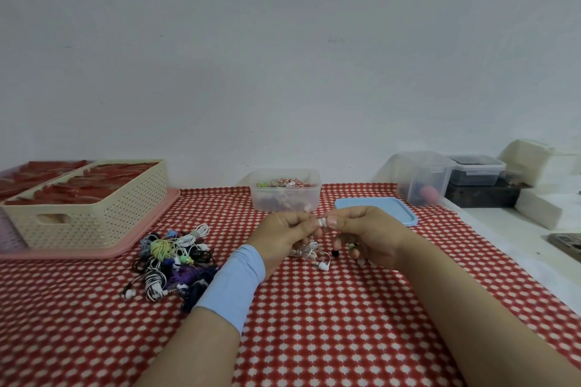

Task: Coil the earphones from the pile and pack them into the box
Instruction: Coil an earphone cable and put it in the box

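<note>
Earphones (321, 222) – white, pinched btw thumb + fingers of L hand (283, 236) and R hand (367, 236), both curled on cord; rest dangling to cloth (314, 324). Pile (171, 261) just left of L wrist – box (285, 195) behind hands, lid (377, 214) off, beside it.

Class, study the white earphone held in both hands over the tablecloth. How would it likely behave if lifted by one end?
Probably floppy: the white earphone sags in loose loops below the left hand and right hand. It is likely very light, since the fingers alone pinch it. Its earbud would probably dangle and swing.
</note>
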The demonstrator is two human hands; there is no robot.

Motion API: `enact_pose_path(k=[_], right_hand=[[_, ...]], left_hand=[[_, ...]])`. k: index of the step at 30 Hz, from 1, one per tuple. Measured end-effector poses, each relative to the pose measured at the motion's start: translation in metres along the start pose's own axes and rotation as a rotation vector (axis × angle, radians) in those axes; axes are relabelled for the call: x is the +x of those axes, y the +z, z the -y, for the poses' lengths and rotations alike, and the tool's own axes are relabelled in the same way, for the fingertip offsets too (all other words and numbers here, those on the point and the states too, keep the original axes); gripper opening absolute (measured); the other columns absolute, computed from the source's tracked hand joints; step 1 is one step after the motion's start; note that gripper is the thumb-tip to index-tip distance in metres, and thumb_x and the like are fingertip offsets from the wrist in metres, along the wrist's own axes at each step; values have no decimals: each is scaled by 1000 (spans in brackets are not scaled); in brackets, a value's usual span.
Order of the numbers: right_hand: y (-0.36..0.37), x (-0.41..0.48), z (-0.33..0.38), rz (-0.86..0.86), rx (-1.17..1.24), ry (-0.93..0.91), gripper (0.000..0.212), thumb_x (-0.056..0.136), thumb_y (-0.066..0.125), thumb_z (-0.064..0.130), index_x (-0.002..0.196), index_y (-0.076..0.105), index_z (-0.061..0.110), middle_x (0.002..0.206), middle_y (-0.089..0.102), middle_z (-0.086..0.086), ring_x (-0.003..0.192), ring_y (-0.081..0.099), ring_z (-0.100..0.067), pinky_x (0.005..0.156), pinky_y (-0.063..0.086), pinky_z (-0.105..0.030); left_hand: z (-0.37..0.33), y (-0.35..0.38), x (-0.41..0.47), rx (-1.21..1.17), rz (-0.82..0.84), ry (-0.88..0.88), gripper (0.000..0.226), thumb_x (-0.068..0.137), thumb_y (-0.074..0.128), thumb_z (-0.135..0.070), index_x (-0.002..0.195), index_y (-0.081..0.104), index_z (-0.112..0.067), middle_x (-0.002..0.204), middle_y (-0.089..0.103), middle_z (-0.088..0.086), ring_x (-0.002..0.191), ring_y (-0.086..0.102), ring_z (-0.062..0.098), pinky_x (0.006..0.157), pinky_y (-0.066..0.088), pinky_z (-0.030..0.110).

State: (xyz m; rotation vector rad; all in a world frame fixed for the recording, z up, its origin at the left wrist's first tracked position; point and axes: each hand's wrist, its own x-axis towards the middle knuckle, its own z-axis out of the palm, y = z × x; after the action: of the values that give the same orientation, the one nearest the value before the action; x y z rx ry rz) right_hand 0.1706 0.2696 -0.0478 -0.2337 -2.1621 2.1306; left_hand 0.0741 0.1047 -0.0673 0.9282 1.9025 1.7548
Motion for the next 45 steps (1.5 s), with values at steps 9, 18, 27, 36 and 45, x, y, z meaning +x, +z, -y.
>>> enact_pose_path(k=[9,18,27,36,45], right_hand=[[2,0,0,-69,-11,-68,17,82,75,21,97,78,13,91,75,-13,63,64,-18,43,40,-23],[1,-7,7,-171,-342,-287,18,86,77,7,98,81,19,85,77,-9,65,68,-22,50,53,-30],[2,-6,8,-202,-433,-309,13,81,82,7,88,81,17,74,76,-1,57,64,-11,51,48,-16],[-7,-13,13,-91,-244,-121,16,94,68,16,105,79,22,92,78,-5,70,69,-15,60,52,-28],[-16,-9,7,-15,-179,-40,15,90,70,13,99,81,15,85,73,-12,66,63,-13,56,40,-27]], left_hand=[[-1,2,1,8,-54,16,14,93,65,-24,90,77,-17,76,72,-7,68,56,6,68,49,21],[-8,7,-2,60,-126,-22,20,91,67,-32,90,79,-17,77,75,-6,74,62,6,73,51,22],[-8,9,-2,108,-126,-60,20,90,68,-35,87,80,-19,86,77,-4,84,66,17,73,52,19],[-10,8,-4,193,-93,6,16,90,68,-36,97,78,-26,89,76,-13,80,66,-2,69,45,6],[-12,10,-4,221,-10,42,11,92,67,-29,91,77,-26,89,77,-9,90,69,4,82,49,16]])
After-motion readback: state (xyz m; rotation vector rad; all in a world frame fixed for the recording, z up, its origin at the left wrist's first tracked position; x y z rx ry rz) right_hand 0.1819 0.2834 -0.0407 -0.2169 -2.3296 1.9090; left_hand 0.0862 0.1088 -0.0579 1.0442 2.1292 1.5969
